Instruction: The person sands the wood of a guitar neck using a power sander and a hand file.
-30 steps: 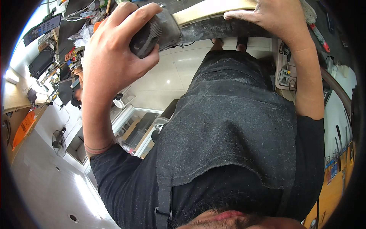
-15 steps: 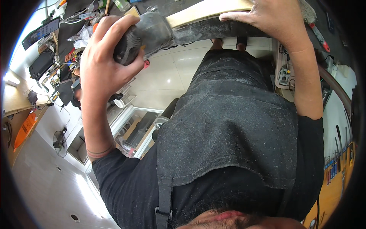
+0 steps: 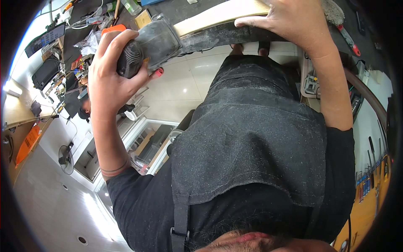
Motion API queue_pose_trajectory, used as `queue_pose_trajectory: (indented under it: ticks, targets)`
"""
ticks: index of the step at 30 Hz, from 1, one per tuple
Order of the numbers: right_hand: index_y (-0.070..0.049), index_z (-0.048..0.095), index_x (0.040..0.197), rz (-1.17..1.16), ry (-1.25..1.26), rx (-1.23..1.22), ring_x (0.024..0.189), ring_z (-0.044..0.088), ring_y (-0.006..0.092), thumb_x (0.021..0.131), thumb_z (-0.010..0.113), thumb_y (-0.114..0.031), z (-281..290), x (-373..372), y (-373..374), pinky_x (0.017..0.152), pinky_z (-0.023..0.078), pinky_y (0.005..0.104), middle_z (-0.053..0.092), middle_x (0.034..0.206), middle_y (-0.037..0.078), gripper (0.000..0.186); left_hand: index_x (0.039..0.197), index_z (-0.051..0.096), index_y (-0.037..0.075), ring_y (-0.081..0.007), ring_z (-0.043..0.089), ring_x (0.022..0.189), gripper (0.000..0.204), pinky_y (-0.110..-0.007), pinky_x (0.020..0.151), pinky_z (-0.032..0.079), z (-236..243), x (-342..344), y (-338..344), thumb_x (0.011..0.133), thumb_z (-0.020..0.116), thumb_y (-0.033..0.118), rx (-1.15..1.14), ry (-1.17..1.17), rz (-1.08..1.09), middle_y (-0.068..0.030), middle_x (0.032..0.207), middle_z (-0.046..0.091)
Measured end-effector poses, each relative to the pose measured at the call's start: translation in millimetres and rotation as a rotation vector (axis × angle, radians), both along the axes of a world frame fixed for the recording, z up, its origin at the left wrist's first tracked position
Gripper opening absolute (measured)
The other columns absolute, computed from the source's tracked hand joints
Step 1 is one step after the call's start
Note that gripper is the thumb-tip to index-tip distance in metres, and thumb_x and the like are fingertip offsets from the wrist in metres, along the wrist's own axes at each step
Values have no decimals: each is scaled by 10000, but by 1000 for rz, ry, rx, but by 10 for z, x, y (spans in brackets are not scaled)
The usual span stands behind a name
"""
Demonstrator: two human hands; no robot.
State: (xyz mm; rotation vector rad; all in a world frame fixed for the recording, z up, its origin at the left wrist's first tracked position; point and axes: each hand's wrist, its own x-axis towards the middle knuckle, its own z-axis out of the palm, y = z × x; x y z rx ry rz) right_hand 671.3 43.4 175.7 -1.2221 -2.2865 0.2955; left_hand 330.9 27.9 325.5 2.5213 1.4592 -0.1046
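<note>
My left hand is wrapped around a dark power sander with a smoky, see-through dust box. The dust box meets the left end of a pale wooden board lying along the near edge of the dark workbench. At the board's right part, my right hand rests on it as if holding it. Its thumb stretches left along the board's near edge, while the other fingers are mostly cut off by the top of the picture.
Behind the sander lie an orange object, a yellowish block and a clear bottle. A red-handled brush lies right of my right arm. A dusty dark apron covers my front. Hand tools hang at the right.
My left hand and the sander have shifted slightly left and toward me, uncovering the orange object and more of the yellowish block. My right hand stays on the board.
</note>
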Motion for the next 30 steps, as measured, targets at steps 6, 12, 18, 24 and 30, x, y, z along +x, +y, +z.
queue_pose_trajectory:
  ticks: [6, 12, 18, 24, 30]
  targets:
    - [-105, 630, 800, -8, 7, 51, 766, 700, 332, 767, 868, -526, -32, -9, -6, 676, 546, 451, 656, 791, 94, 485, 1237, 715, 160, -322, 700, 1001, 513, -430, 843, 574, -55, 375, 39, 732, 809, 158, 50, 42, -90, -68, 1120, 681]
    - [-100, 629, 798, 4, 21, -10, 772, 698, 331, 776, 865, -507, 78, -42, -8, 681, 545, 448, 652, 789, 101, 472, 1303, 693, 86, -312, 692, 1042, 548, -386, 971, 549, -19, 9, -35, 772, 816, 143, 2, -19, 154, -118, 1207, 687]
    - [-95, 691, 862, 64, -9, -11, 773, 711, 324, 778, 878, -460, 147, -20, 18, 678, 550, 443, 680, 796, 95, 418, 1388, 631, 55, -193, 672, 1076, 635, -355, 1005, 529, -130, -659, -248, 807, 865, 160, -83, -326, 468, -87, 1197, 675]
    - [-98, 752, 1161, 144, -39, -136, 909, 728, 383, 858, 859, -419, 27, 70, 79, 786, 581, 447, 768, 1040, 139, 454, 1508, 553, 41, -222, 657, 1206, 716, -343, 1061, 518, -77, -894, -467, 871, 869, 127, -110, -737, 860, -166, 1381, 612]
    - [-123, 745, 1168, 288, 13, -206, 882, 746, 354, 916, 809, -425, 106, 93, 216, 768, 579, 454, 776, 990, 118, 399, 1528, 574, 29, -284, 496, 1488, 719, -391, 1252, 350, -187, -853, -546, 895, 860, 214, 103, -648, 802, -249, 1621, 498]
